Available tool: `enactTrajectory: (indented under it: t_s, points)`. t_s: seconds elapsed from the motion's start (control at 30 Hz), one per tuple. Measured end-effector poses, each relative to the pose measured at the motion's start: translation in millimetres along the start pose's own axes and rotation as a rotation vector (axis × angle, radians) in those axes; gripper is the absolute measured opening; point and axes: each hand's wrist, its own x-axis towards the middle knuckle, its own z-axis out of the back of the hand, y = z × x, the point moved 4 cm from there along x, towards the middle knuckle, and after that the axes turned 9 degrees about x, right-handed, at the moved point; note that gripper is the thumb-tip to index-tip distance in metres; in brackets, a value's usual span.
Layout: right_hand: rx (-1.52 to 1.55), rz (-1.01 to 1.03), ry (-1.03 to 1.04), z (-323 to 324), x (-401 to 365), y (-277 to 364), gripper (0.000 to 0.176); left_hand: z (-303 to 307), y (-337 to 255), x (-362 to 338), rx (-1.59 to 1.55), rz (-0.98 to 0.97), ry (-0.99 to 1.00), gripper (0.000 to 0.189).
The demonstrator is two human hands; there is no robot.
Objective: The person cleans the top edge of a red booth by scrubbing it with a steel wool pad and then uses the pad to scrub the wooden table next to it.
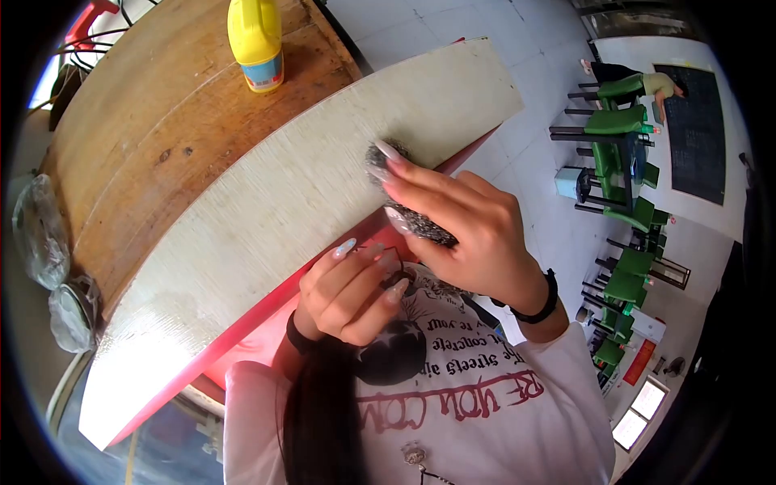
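Note:
My right hand (461, 222) is closed around a grey steel wool pad (428, 226). It presses the pad on the far half of a long, pale, wood-grained board (267, 194) with a curved edge and red side. The board's surface shines wet at the near left end. My left hand (347, 295) hovers by the board's red edge, in front of my shirt. Its fingers are loosely curled, with the thumb apart from them, and I see nothing clearly held there. A thin dark strand loops near its fingertips.
Beyond the board is a brown wooden table (145, 153) with a yellow bottle (257, 44) on it. Crumpled clear plastic (40, 230) lies at the left. Green chairs (618, 120) stand at the right, near a person (659, 85) at a blackboard (687, 133).

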Motion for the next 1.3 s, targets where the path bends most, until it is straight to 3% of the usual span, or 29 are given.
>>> enactTrajectory:
  t_s: [0.5, 0.67, 0.83, 0.97, 1.03, 1.2, 1.3]
  points:
    - [0.121, -0.089, -0.043, -11.0, 0.4, 10.0, 0.050, -7.8, -5.4, -3.0, 0.114, 0.039, -0.100, 0.027]
    - [0.026, -0.114, -0.024, -6.6, -29.9, 3.5, 0.047, -5.5, -1.6, 0.7, 0.091, 0.029, -0.021, 0.028]
    - [0.181, -0.040, -0.095, -20.7, -2.3, -2.8, 0.049, -7.8, 2.7, -5.4, 0.044, 0.048, -0.053, 0.030]
    - [0.123, -0.110, -0.041, -9.6, -24.3, 1.3, 0.046, -5.5, 5.4, -0.2, 0.042, -0.009, 0.085, 0.030]
    - [0.114, -0.143, -0.051, -8.1, -26.8, 2.9, 0.043, -6.6, 5.9, 1.2, 0.045, -0.009, 0.085, 0.030]
    - [0.286, -0.002, -0.175, -21.2, 10.1, -7.8, 0.035, -7.4, 4.9, -5.3, 0.068, -0.011, 0.014, 0.031]
    - [0.297, -0.097, -0.113, -10.2, -5.0, -6.2, 0.033, -6.1, 4.3, -2.3, 0.094, -0.023, 0.014, 0.031]
